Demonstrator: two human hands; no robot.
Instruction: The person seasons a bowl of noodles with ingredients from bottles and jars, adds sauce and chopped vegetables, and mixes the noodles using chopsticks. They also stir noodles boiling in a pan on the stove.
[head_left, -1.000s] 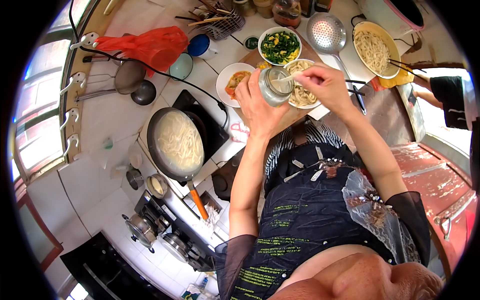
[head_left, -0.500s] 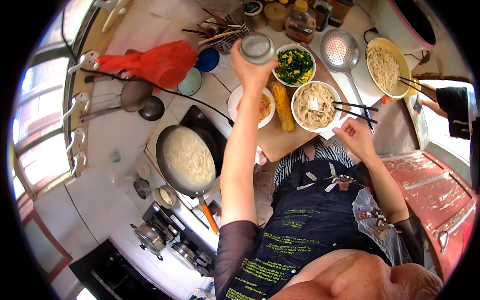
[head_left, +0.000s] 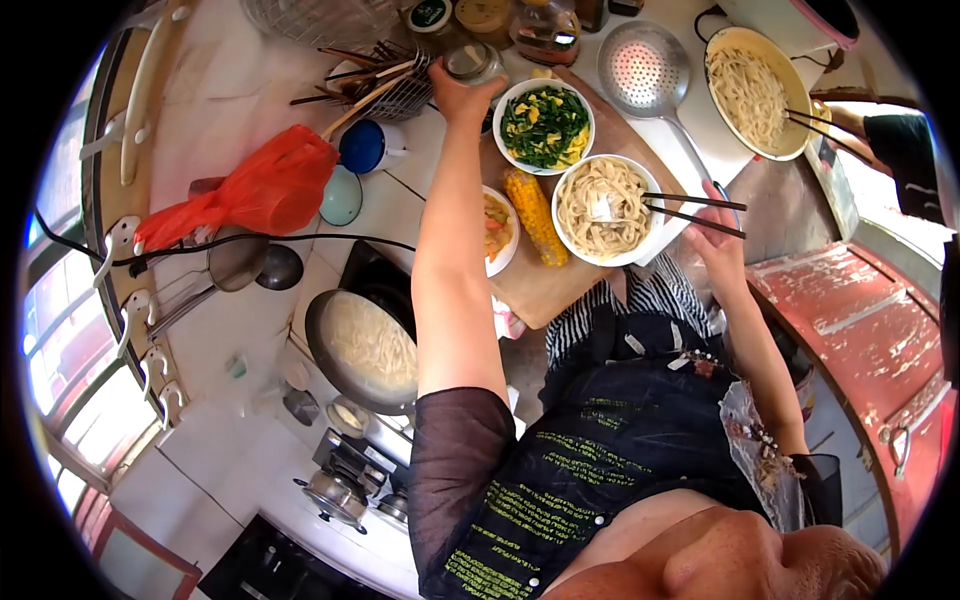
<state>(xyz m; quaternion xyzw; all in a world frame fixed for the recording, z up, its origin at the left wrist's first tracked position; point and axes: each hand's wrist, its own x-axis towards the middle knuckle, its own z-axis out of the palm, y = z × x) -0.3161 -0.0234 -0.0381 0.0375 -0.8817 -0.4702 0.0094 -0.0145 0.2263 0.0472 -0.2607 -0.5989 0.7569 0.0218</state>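
Note:
My left hand (head_left: 462, 96) is wrapped round a glass jar (head_left: 474, 64) at the back of the counter, beside other jars. My right hand (head_left: 717, 236) is at the ends of the black chopsticks (head_left: 690, 213), which lie across a white bowl of noodles (head_left: 590, 212); its fingers are together on them. Something white lies on top of the noodles. A bowl of greens and egg (head_left: 545, 127) and a corn cob (head_left: 536, 216) are on the wooden board (head_left: 545, 296). A plate of food (head_left: 498, 232) is partly hidden by my left arm.
A pan of noodles (head_left: 365, 345) is on the left. A skimmer (head_left: 645, 72) lies behind the bowls. At the right, another person's hand (head_left: 850, 122) is near chopsticks in a yellow-rimmed noodle pot (head_left: 757, 95). A red bag (head_left: 265, 190) and a utensil basket (head_left: 400, 97) are on the left.
My left hand has carried the jar from above the bowls to the back jars. My right hand has left the jar, dropped away from the small spoon and moved to the chopsticks. The view has shifted.

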